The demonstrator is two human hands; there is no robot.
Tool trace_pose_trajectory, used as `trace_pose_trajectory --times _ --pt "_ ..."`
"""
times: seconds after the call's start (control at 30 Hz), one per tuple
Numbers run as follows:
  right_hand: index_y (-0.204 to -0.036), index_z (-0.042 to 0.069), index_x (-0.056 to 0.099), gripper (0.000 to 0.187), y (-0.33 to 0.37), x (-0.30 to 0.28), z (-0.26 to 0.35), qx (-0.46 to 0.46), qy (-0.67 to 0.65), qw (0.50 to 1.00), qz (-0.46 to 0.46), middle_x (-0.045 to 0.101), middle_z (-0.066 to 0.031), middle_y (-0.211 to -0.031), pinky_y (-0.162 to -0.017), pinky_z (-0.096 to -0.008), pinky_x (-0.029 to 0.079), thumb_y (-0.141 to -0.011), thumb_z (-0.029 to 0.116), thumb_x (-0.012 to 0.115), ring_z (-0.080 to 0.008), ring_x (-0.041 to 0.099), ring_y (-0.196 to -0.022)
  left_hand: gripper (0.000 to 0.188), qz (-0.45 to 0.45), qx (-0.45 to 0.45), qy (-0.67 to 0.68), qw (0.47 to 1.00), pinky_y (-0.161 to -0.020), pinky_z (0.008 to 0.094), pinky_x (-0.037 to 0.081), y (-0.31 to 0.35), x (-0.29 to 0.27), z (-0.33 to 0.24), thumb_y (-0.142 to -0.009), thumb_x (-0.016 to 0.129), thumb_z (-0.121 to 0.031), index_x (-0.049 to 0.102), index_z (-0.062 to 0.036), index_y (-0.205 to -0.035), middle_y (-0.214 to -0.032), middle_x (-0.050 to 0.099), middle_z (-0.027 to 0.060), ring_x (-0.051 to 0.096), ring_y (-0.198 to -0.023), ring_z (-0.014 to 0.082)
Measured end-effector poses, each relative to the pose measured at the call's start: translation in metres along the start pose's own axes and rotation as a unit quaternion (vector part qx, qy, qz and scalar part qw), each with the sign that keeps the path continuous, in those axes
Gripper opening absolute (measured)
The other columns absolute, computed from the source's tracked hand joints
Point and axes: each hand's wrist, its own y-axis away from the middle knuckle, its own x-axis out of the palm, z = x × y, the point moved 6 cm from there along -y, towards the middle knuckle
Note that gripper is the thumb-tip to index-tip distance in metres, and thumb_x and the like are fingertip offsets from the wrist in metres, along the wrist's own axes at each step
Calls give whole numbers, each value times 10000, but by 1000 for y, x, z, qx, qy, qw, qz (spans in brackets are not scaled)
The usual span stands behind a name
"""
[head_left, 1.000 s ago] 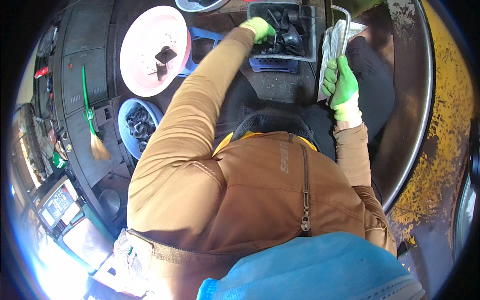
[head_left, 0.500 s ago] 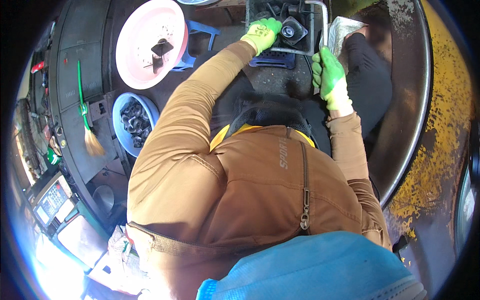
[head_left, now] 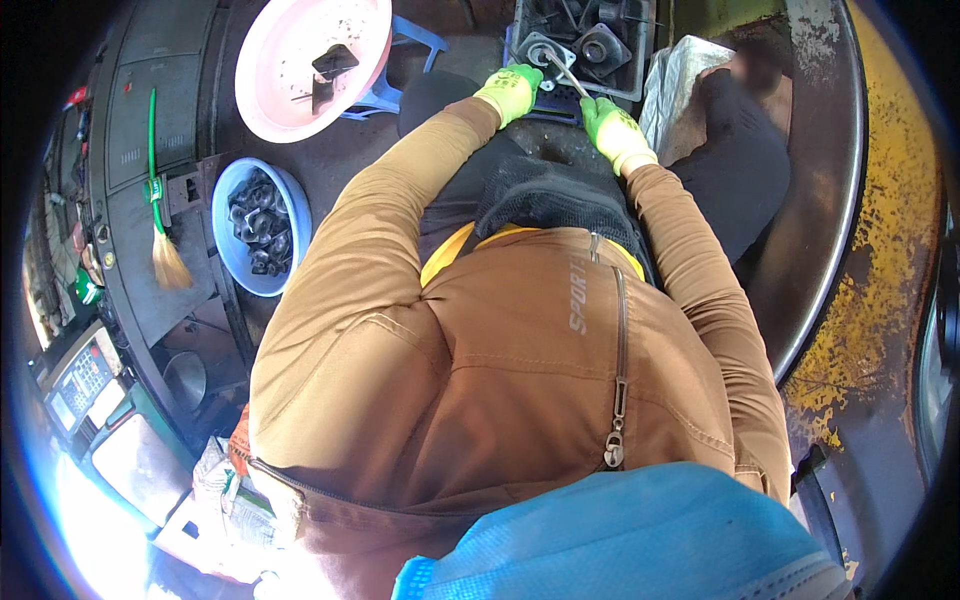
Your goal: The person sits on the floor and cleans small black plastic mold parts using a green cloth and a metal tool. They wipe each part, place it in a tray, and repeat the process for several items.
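Clamped around a thin grey metal rod (head_left: 570, 76), the person's right hand in a green-yellow glove (head_left: 614, 132) brings its far end to a dark square-flanged part with round centre (head_left: 540, 52). The left hand (head_left: 511, 94), gloved likewise, pinches this part's edge, at the near side of a dark rectangular crate (head_left: 622, 95). Leftward are a round pink basin (head_left: 270, 95) and a round blue basin (head_left: 303, 212) holding black pieces (head_left: 262, 222).

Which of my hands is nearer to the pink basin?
Left. Your left hand is to the right of the pink basin; your right hand, gripping a metal rod, is farther right.
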Motion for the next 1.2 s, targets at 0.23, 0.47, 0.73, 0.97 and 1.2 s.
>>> trace_pose_trajectory --times 0.23,0.47,0.73,0.97,1.2 --pt "-1156 38 597 524 -11 5 -14 59 -19 998 18 578 -265 -1169 -969 -463 402 -948 462 369 -426 525 -1130 187 -96 94 42 990 -900 427 473 -42 -18 18 -739 581 -117 682 -72 -890 -1009 645 181 574 -1046 371" --pt "-1127 13 606 535 -14 5 -17 59 -32 998 15 573 -263 -1181 -968 -464 406 -946 445 349 -423 519 -1138 464 -122 -72 290 947 -904 379 482 -64 -16 57 -670 632 -112 634 -97 -1133 -1169 607 161 589 -1056 347" --pt "-1090 13 613 515 -12 4 -11 32 -32 999 24 591 -269 -1130 -935 -479 421 -948 434 354 -434 541 -1089 819 -57 -74 95 991 -1107 551 171 -56 -3 26 -645 711 -562 507 -161 -1331 -1385 462 173 267 -1377 362" --pt "-993 28 595 479 3 1 2 -35 -45 998 -36 606 -275 -1046 -865 -500 432 -954 449 370 -451 560 -1005 495 -202 -139 198 949 -815 385 509 -23 -33 41 -630 812 -298 673 -125 -1072 -983 688 141 648 -926 325" --pt "-1011 57 583 442 -3 -1 21 -101 -23 993 -60 628 -233 -1017 -856 -502 433 -958 442 372 -441 574 -974 488 -148 -158 302 928 -823 361 505 -14 -13 48 -643 818 -196 659 -77 -1089 -1013 687 132 653 -935 287"
